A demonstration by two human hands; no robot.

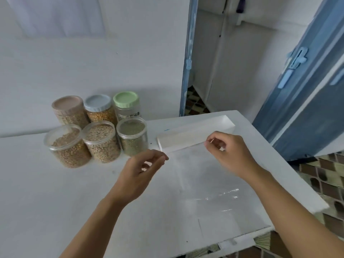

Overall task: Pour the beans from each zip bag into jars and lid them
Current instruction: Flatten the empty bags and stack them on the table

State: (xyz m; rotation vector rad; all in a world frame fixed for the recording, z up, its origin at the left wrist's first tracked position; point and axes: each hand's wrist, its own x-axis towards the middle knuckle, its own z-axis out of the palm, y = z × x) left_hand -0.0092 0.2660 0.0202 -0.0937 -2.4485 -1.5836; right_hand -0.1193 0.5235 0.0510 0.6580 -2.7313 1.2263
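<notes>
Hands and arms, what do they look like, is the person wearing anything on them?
The left hand and the right hand are bare: no gloves, and no rings that I can see. Both forearms are uncovered down to the picture's edge, with no sleeves, watch or bracelet in view.

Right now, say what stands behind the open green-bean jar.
The green-lidded jar stands behind the open green-bean jar. Its lid and clear upper wall show; the lower part is covered, so its contents cannot be told.
</notes>
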